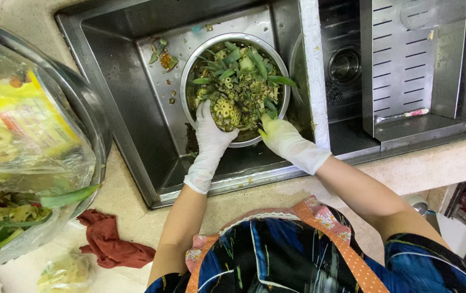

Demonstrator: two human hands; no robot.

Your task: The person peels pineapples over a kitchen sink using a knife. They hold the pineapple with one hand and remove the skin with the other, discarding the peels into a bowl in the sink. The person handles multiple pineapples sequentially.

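A round steel bowl [195,57] full of pineapple peel and green leaves [237,81] stands in the left basin of a steel sink [119,81]. Both my hands wear white gloves. My left hand [211,133] grips the bowl's near rim on its left side, fingers reaching into the peel. On the near right side of the rim, my right hand [283,138] holds the bowl too. A dark thin object sticks out between the two hands; I cannot tell what it is.
A large glass bowl [89,116] with a plastic bag and peel scraps sits on the counter at left. Below it lie a red cloth [111,247] and a crumpled bag [67,271]. The right basin holds a steel rack [401,59] and a drain [344,64].
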